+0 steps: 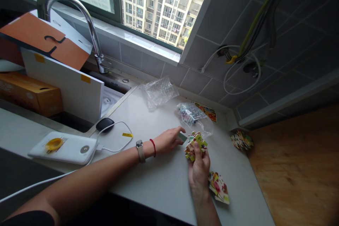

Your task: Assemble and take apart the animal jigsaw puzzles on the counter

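Head view, corner of a kitchen bench (161, 183) beneath a window. Containers: a crumpled transparent plastic bag (191, 116) lies near the back of the bench and holds a multicoloured printed bundle (too small to tell piece from piece), overlapping a bright printed card (208, 112); a bubble-wrap bag (159, 92) lies just left of it, against the tiled wall (156, 65); an orange cardboard carton (29, 93) sits at far left beside a steel sink (111, 82), with a white board (62, 84) standing tilted in front of the sink. Principal items: a small stack of interlocking jigsaw pieces (194, 146), patterned in green, yellow, red and pink, is held upright above the bench, with the right hand's (199, 171) fingers (199, 155) closed around its lower part. The left hand (168, 140), reaching in from the left with a strap watch (140, 150) and red cord (153, 147) on the wrist, has slightly curled fingers (178, 130) at a small green jigsaw piece (182, 136), just beside the stack; whether they grip it cannot be told. Further jigsaw pieces: a loose group (218, 187) on the bench just right of the right wrist, and a heap (241, 140) at the bench's far right edge. Also present: a white power bank (62, 147) with its cable (115, 137), and a black computer mouse (105, 124).
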Motion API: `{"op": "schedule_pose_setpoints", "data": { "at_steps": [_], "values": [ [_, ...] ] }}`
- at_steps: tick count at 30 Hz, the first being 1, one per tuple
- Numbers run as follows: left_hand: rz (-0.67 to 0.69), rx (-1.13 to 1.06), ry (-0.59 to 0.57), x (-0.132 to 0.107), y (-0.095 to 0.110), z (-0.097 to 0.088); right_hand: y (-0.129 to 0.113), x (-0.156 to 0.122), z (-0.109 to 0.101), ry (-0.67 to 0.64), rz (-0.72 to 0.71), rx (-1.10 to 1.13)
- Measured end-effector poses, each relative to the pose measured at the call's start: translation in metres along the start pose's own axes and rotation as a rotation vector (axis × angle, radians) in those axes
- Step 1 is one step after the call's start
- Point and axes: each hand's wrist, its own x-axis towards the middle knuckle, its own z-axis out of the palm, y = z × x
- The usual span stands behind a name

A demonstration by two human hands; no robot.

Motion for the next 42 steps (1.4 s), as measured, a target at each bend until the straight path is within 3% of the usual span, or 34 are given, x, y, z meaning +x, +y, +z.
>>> {"op": "schedule_pose_setpoints", "data": {
  "at_steps": [6, 9, 15, 22, 29, 33, 38, 40, 42],
  "values": [
    [-0.233, -0.478, 0.129, 0.007, 0.003, -0.004, 0.01, 0.0, -0.001, -0.178, 0.016, -0.173],
    [-0.255, -0.626, 0.156, 0.007, 0.008, -0.003, 0.016, -0.001, -0.002, -0.232, -0.043, -0.325],
    [-0.114, -0.544, 0.123, -0.003, 0.015, 0.007, 0.018, -0.003, -0.003, -0.29, -0.26, -0.55],
    [-0.016, -0.32, 0.198, -0.006, 0.019, 0.009, 0.022, -0.005, -0.004, -0.282, -0.261, -0.722],
    [-0.097, -0.399, 0.17, -0.003, 0.018, 0.01, 0.02, -0.008, 0.0, -0.251, -0.324, -0.828],
    [-0.033, -0.406, 0.084, -0.006, 0.017, 0.012, 0.019, -0.009, 0.0, -0.2, -0.297, -0.821],
    [0.013, -0.327, 0.167, -0.01, 0.024, 0.01, 0.016, -0.007, -0.003, -0.201, -0.345, -0.806],
    [0.05, -0.401, 0.133, -0.01, 0.027, 0.008, 0.016, -0.006, -0.004, -0.196, -0.348, -0.847],
    [0.096, -0.412, 0.172, -0.009, 0.026, 0.006, 0.018, -0.004, -0.005, -0.208, -0.341, -0.894]
  ]
}}
